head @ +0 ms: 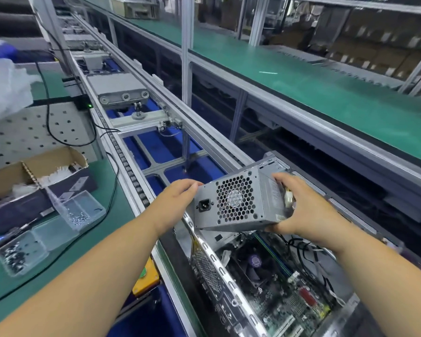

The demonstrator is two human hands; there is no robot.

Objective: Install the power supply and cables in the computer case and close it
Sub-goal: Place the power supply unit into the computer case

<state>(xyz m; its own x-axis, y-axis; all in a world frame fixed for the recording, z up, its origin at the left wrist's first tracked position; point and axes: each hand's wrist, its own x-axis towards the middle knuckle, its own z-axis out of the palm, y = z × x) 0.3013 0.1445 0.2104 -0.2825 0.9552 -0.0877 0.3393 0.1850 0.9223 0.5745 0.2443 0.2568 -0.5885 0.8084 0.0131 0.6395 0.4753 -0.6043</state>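
A grey metal power supply (231,203) with a honeycomb fan grille and a black mains socket hangs tilted above the open computer case (212,266). My left hand (178,198) grips its left end. My right hand (292,205) grips its right end, along with a pale connector plug (288,198) from its cable bundle. Inside the case lie the motherboard (284,300), a CPU cooler fan (255,261) and loose black cables (309,251). The case rests on the conveyor line, its side panel off.
On the green bench at left stand a cardboard box (34,166), clear plastic trays of screws (20,254) and black cables. A yellow button box (146,278) sits on the conveyor rail. Blue pallets (161,144) lie in the conveyor beyond the case.
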